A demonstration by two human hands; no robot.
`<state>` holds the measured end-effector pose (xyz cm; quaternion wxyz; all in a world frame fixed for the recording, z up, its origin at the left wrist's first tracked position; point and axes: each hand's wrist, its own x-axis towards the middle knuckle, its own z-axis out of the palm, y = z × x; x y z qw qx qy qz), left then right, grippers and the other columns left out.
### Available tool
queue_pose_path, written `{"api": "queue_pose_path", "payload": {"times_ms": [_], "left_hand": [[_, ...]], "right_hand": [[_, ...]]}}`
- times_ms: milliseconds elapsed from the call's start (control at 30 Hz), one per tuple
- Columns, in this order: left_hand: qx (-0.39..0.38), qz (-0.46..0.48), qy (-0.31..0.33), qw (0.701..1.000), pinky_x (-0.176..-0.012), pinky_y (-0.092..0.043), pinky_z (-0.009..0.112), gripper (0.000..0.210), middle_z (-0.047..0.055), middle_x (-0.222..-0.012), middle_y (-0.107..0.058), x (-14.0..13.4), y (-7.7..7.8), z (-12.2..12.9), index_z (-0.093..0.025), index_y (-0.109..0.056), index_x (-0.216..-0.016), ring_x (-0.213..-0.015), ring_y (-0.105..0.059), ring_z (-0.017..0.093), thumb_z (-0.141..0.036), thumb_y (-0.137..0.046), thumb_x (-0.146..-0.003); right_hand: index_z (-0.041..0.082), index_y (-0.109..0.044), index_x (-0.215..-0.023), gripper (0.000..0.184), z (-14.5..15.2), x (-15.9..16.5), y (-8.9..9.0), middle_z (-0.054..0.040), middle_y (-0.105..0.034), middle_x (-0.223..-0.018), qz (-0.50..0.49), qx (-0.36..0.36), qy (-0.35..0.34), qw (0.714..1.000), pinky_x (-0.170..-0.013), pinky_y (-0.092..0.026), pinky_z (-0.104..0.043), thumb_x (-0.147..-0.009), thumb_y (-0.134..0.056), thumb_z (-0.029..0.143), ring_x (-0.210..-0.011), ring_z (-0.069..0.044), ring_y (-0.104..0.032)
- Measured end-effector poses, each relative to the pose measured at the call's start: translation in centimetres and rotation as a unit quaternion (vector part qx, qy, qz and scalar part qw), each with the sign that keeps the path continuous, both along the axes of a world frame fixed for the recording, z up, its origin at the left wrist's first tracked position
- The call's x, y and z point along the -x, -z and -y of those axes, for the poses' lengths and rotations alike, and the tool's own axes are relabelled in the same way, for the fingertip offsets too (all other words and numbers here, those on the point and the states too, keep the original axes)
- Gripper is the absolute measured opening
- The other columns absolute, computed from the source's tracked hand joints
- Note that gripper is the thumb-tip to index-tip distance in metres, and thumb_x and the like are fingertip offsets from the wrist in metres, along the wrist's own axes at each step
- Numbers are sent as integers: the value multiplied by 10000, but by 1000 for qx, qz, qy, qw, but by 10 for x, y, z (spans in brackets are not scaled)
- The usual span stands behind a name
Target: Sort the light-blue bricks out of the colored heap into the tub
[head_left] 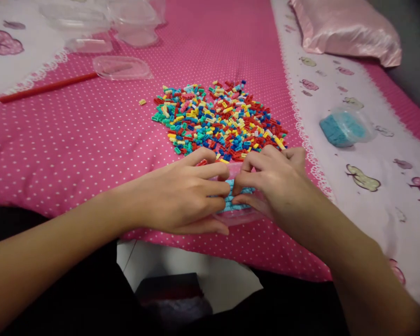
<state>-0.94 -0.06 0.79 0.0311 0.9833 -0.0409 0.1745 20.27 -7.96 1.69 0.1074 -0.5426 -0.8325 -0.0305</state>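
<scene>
Low in front of me, a clear plastic container holds light blue toy bricks packed in rows. Over its left side lies my left hand, fingers reaching across the bricks and apart, thumb stretched along the near edge. My right hand comes from the right, its fingers curled and its thumb and fingertips bent together at the blue bricks. Whatever sits between those fingertips is too small to make out. Just beyond both hands spreads a pile of small multicoloured toy bricks.
On the pink dotted bedspread a lone yellow brick lies left of the pile. Farther left are a red stick, a clear lid and several clear containers. To the right sit a container of blue material and a pink pillow.
</scene>
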Motion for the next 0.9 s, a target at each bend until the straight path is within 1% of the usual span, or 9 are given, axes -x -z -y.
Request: {"api": "queue_pose_path", "payload": {"times_ms": [100,267,333,467,567,700,833,900], "left_hand": [[-2,-1,-2,1000,-1003,-328,415,329,-1,-1069,-742,0,1,0,-211,-666,-936,-1106,-584,206,-449,-453,-1017],[-1,10,2,1000,-968,-347,417,323,5,-1015,-733,-1,2,0,-200,-663,-924,-1053,-592,215,-463,-492,-996],[0,10,3,1000,-958,-349,423,314,2,-998,-728,-2,2,0,-196,-667,-926,-1025,-595,220,-462,-511,-987],[-3,6,0,1000,-995,-340,425,333,-4,-921,-718,-3,1,0,-202,-683,-852,-1033,-592,214,-460,-518,-984],[-5,6,-2,1000,-991,-353,426,354,-3,-907,-719,-2,1,1,-198,-704,-862,-1026,-594,212,-469,-512,-986],[-7,11,-5,1000,-968,-380,433,344,5,-938,-733,-1,1,1,-205,-721,-883,-1042,-605,222,-478,-533,-973],[-3,6,-13,1000,-1001,-382,422,302,2,-1005,-751,-1,1,2,-240,-724,-901,-1083,-604,212,-484,-557,-961],[-6,-1,-17,1000,-1010,-376,424,307,4,-1016,-749,-1,1,2,-238,-722,-924,-1084,-601,212,-486,-546,-966]], "right_hand": [[254,-718,-734,141,0,1,0,-13,-625,-810,34,-34,-12,999,-749,-150,-378,-763,-845,309,-818,-228,-463],[241,-702,-788,139,3,5,-3,-8,-630,-835,71,-38,0,997,-750,-153,-378,-764,-839,236,-832,-234,-481],[239,-702,-786,128,4,6,-3,-8,-632,-831,75,-39,1,996,-748,-151,-378,-775,-829,236,-828,-234,-483],[242,-708,-724,126,2,6,-3,-3,-616,-780,61,-40,-3,997,-743,-141,-377,-801,-809,242,-807,-223,-471],[240,-720,-705,131,1,4,-5,-7,-624,-779,54,-25,-13,998,-742,-131,-380,-800,-810,250,-804,-215,-462],[247,-743,-725,101,0,3,-10,-15,-659,-832,52,17,-15,998,-756,-135,-396,-807,-802,254,-833,-213,-465],[247,-733,-713,121,0,6,-13,-16,-662,-817,58,31,-4,998,-755,-127,-401,-778,-832,270,-828,-216,-464],[237,-724,-717,131,-1,8,-12,-15,-658,-810,56,28,-2,998,-754,-127,-398,-757,-848,254,-830,-220,-473]]}}
